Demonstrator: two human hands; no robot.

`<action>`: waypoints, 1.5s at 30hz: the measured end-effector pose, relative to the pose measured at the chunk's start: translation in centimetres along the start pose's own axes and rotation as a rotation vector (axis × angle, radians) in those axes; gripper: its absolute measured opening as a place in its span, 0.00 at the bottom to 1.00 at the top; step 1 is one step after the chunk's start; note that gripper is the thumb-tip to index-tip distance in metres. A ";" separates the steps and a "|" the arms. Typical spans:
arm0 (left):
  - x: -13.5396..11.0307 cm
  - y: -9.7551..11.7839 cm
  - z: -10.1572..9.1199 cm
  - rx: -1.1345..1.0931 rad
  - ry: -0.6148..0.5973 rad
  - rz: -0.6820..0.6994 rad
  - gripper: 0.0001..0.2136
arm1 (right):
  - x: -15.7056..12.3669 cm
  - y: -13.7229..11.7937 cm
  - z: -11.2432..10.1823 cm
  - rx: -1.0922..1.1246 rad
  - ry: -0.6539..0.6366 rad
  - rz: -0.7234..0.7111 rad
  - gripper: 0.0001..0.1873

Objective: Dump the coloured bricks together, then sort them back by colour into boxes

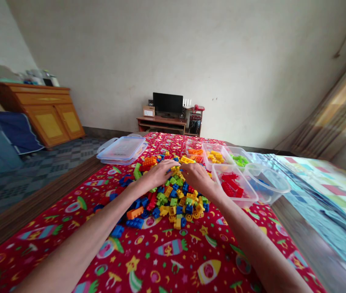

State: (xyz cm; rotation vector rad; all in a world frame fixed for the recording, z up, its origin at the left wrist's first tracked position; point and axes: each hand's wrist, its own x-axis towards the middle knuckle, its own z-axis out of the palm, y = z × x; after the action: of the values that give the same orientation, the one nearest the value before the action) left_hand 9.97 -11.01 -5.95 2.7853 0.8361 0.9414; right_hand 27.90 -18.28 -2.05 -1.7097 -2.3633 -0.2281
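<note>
Both hands reach over a heap of mixed toy building bricks (pixel 173 193) in yellow, blue, green, orange and red. My left hand (pixel 161 171) is above the heap's far middle, its fingers stretched rightward and slightly bent, with no brick visible in them. Opposite it, my right hand (pixel 197 176) points inward with loosely bent fingers, and its fingertips are low over the bricks. A long yellow brick (pixel 188 160) lies just beyond the right fingers. What lies under both palms is hidden.
Clear bins on the right hold sorted bricks: orange bricks (pixel 196 152), yellow bricks (pixel 216 157), green bricks (pixel 240 161), red bricks (pixel 231 185) and blue bricks in a round tub (pixel 278 185). Stacked plastic lids (pixel 122 148) lie at left. A red patterned cloth (pixel 148 268) covers the table.
</note>
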 end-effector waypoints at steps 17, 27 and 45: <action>-0.4 0.3 1.6 0.108 -0.026 -0.108 0.17 | 0.2 1.3 2.6 0.075 -0.067 -0.120 0.13; 0.4 1.4 -0.6 -0.072 0.031 -0.331 0.10 | -0.4 1.1 1.9 0.065 -0.028 -0.083 0.14; 0.7 2.0 -2.1 -0.680 0.214 -0.543 0.22 | 0.4 1.2 2.9 0.534 0.270 -0.031 0.22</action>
State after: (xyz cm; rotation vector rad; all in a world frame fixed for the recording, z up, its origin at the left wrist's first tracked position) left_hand 10.18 -12.48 -3.41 1.7868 0.9876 1.1441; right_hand 28.67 -16.87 -4.72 -1.2991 -2.0158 0.1499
